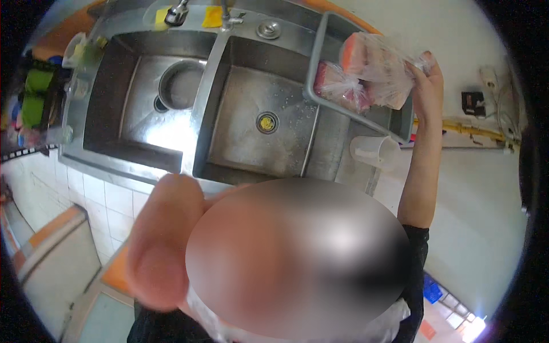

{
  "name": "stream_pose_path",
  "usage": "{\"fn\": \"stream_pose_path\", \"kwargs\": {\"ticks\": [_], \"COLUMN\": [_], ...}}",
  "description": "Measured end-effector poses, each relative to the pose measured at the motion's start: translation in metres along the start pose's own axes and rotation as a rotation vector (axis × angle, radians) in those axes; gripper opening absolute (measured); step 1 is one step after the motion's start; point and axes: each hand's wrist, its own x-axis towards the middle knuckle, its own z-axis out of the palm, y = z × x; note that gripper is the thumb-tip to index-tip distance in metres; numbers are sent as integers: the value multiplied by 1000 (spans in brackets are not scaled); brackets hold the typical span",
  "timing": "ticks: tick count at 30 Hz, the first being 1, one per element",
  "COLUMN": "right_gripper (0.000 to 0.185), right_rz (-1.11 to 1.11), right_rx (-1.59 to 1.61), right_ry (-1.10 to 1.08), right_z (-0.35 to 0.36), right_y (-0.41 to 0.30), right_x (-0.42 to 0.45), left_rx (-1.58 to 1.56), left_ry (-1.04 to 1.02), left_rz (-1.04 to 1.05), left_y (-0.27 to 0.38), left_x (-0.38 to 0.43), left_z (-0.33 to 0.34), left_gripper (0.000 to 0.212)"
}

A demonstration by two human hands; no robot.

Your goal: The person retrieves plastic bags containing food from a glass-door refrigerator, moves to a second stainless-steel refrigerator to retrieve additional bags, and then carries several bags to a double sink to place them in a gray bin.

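My right hand [429, 81] grips the gathered neck of a clear plastic bag [373, 68] at the upper right. Pale pink and orange-pink blocks, which look like meat, show through the film. The bag is over or in a grey plastic tub [318, 64]; whether it rests there I cannot tell. Beside it in the tub is a second knotted clear bag [343, 90] with red and pink contents. My left hand [165, 244] is raised close to the camera, large and out of focus. A blurred oval hides part of it, so its grip is unclear.
A double steel sink [188, 141] lies ahead. Its left basin holds a round metal bowl [182, 85]; yellow scraps sit in the right basin's drain [268, 123]. A white plastic cup [373, 151] lies beside the tub. Behind are a tap [225, 17], a yellow cloth [214, 16] and a strainer [269, 29].
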Motion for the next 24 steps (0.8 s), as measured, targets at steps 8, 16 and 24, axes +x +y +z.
{"fn": "stream_pose_path", "kwargs": {"ticks": [8,16,24], "right_gripper": [30,37,50], "right_rz": [7,-116,-138], "right_rx": [-10,44,53], "right_ry": [-2,-33,-126], "right_z": [-13,-22,-10], "right_y": [2,13,7], "right_x": [-9,2,-3], "left_rx": [-219,849,2080], "left_ry": [99,184,-333], "left_rz": [-76,-139,524], "left_y": [0,-33,-145], "left_x": [16,61,233], "left_z": [13,-98,-188], "left_gripper": [16,88,93]}}
